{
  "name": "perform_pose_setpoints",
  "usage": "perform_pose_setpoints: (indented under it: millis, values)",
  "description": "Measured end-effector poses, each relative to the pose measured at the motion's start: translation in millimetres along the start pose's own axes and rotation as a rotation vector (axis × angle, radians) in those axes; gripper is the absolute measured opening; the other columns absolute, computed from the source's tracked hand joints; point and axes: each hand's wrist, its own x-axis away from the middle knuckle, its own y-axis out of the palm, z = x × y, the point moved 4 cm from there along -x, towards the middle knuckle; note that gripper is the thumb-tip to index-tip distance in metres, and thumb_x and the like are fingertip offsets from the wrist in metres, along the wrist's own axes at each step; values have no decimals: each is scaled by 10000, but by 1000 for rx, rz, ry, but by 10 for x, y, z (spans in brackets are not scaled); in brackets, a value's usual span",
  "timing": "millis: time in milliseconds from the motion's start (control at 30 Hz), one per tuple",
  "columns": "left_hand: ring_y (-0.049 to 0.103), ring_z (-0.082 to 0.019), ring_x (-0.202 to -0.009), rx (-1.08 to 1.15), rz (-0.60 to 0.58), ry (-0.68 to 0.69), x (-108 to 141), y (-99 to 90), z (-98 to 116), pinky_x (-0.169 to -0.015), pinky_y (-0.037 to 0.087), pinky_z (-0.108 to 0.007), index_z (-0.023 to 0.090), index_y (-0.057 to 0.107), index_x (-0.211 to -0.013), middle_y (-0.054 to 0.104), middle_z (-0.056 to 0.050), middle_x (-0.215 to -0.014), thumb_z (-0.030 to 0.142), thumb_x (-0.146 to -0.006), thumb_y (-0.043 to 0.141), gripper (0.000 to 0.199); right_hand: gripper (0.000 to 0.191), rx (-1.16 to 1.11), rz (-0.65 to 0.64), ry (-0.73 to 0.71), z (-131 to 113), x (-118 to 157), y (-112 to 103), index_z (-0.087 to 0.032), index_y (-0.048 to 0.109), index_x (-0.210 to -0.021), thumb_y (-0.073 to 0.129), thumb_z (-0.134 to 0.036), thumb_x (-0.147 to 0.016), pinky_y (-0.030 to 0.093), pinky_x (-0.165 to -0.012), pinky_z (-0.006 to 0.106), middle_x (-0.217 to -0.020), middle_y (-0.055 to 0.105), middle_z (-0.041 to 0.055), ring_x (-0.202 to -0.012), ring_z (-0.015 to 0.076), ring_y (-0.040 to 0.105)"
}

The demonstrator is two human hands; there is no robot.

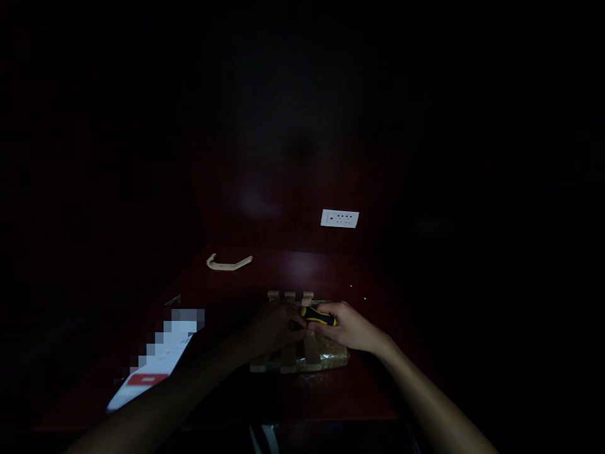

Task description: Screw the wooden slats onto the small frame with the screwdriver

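My right hand is closed round a black and yellow handle, which looks like a screwdriver's. Beside it, my left hand has its fingers bent down over a box-like bundle wrapped in clear film; what those fingers hold, if anything, is hidden. Several light brown wooden strips lie across the bundle, with their ends showing past its far and near sides. The fingertips of both hands meet near the bundle's middle. Any shaft or tip of the tool is hidden by the fingers.
A curved, light wooden piece lies at the back left of the dark red table. White and red printed paper is at the left, near a small thin object. A white socket plate is behind. Two tiny white bits lie at the right.
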Motion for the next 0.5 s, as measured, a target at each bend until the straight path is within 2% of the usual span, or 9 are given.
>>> perform_pose_setpoints:
  millis: [267, 500]
  values:
    - [668, -187, -965, 12, -41, -10, 9, -20, 33, -826, 477, -288, 274, 785, -946, 746, -7, -1077, 288, -868, 656, 151, 294, -162, -99, 23, 67, -65, 36, -146, 650, -853, 603, -435, -877, 366, -585, 212, -728, 505, -30, -673, 115, 438]
    - [682, -190, -964, 23, -29, -29, 8, -20, 32, -835, 496, -299, 277, 790, -922, 756, -11, -1060, 325, -881, 652, 151, 354, -213, -113, 4, 102, -87, 47, -146, 615, -787, 630, -494, -849, 344, -581, 219, -707, 462, -38, -658, 108, 400]
